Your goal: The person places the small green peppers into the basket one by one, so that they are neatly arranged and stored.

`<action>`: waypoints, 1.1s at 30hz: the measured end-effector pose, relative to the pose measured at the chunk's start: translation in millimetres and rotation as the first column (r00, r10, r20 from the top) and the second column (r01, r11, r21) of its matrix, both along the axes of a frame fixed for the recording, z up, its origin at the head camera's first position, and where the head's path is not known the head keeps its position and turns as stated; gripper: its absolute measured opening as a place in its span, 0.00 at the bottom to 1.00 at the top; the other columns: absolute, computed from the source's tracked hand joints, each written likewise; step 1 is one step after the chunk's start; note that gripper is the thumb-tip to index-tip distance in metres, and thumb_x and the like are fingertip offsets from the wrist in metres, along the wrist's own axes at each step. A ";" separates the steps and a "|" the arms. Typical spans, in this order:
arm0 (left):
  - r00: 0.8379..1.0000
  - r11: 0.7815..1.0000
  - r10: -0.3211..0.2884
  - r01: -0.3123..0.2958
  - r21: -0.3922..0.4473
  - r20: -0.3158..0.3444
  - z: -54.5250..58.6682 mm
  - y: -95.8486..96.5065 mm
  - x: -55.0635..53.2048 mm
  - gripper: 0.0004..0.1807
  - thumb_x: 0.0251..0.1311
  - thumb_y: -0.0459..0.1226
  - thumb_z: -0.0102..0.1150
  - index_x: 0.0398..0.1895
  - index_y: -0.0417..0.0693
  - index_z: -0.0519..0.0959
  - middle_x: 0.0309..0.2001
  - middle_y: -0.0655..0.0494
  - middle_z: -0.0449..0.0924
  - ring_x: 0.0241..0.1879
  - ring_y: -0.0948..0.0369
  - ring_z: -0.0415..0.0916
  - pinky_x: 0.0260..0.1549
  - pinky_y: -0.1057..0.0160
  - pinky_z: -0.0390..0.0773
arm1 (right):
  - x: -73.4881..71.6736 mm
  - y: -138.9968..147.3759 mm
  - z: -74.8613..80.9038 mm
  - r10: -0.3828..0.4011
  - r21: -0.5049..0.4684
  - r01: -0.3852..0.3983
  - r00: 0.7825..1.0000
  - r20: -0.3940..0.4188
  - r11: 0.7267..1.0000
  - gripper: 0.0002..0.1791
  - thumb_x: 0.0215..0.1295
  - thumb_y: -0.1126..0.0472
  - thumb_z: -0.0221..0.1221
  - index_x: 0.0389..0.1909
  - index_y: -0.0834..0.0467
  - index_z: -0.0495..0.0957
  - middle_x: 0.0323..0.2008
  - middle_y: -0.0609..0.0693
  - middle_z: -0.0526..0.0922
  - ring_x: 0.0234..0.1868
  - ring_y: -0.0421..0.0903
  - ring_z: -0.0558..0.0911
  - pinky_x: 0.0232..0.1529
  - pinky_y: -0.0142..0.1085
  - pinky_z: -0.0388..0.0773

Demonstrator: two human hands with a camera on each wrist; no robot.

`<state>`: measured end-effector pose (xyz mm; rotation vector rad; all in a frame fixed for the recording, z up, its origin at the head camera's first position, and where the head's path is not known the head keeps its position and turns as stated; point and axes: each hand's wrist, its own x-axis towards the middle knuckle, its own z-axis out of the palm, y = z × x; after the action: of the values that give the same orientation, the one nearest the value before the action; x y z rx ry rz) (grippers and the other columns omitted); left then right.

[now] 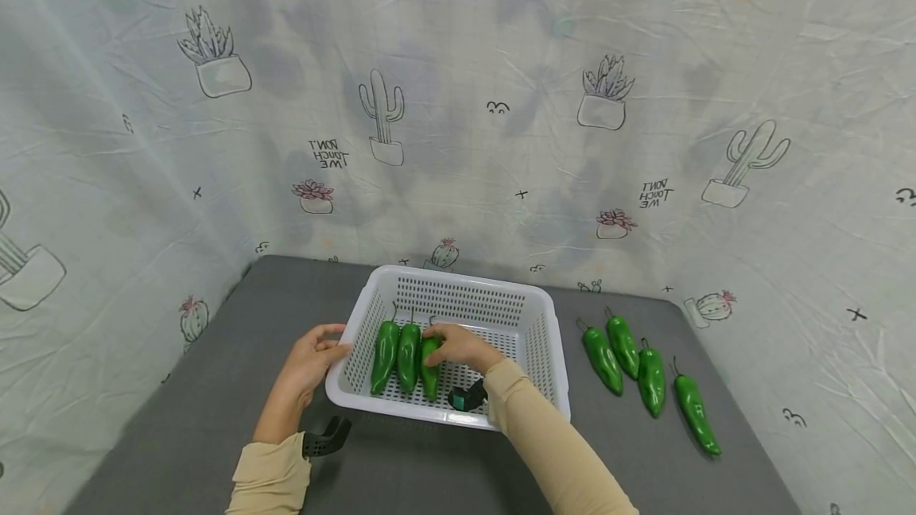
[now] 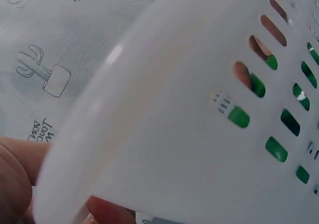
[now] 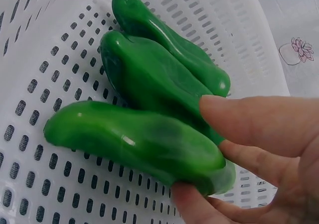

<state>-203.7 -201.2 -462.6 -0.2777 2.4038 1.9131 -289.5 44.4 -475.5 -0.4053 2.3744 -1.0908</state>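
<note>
A white plastic basket (image 1: 382, 405) with slotted walls stands in the middle of the table, three green peppers lying side by side in its left part. My left hand (image 1: 309, 362) grips the basket's left rim, with fingers on both sides of the edge in the left wrist view. Reaching inside, my right hand (image 1: 461, 346) holds the rightmost pepper (image 3: 129, 139) near its stem end, thumb on one side and fingers on the other. The middle pepper (image 1: 409, 360) and the left pepper (image 1: 385, 352) lie right beside it on the slotted floor.
Several more green peppers (image 1: 651, 380) lie on the grey table (image 1: 179, 404) to the right of the basket. A pale curtain (image 1: 458, 141) printed with cacti hangs behind the table and along both sides.
</note>
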 end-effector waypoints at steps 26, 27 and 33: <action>1.000 1.000 0.009 -0.009 0.004 0.001 0.0 1.3 0.3 0.25 0.65 0.32 0.52 0.64 0.35 0.62 0.49 0.33 0.76 0.42 0.52 0.80 0.36 0.56 0.79 | -3.7 4.5 3.7 -0.181 -0.070 0.177 0.982 -0.056 0.982 0.30 0.57 0.59 0.64 0.63 0.55 0.71 0.65 0.62 0.67 0.64 0.62 0.67 0.59 0.57 0.66; 1.000 1.000 0.008 -0.008 0.003 0.001 0.0 1.3 0.3 0.25 0.65 0.32 0.52 0.64 0.35 0.62 0.49 0.33 0.76 0.42 0.52 0.80 0.36 0.56 0.79 | -4.1 5.2 4.5 -0.202 -0.089 0.197 0.978 -0.053 0.976 0.29 0.58 0.59 0.63 0.62 0.55 0.71 0.65 0.62 0.67 0.64 0.62 0.67 0.58 0.57 0.66; 1.000 1.000 0.004 -0.004 0.001 0.002 0.4 1.0 -0.3 0.25 0.65 0.31 0.52 0.64 0.35 0.62 0.49 0.34 0.76 0.41 0.53 0.80 0.36 0.57 0.78 | -6.5 8.9 12.0 -0.270 -0.192 0.253 0.960 -0.068 0.948 0.25 0.62 0.59 0.61 0.61 0.58 0.71 0.61 0.60 0.72 0.62 0.59 0.71 0.58 0.53 0.69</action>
<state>-204.0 -200.2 -462.3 -0.2849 2.4024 1.9150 -296.0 53.3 -463.5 -0.2081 2.4700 -1.4463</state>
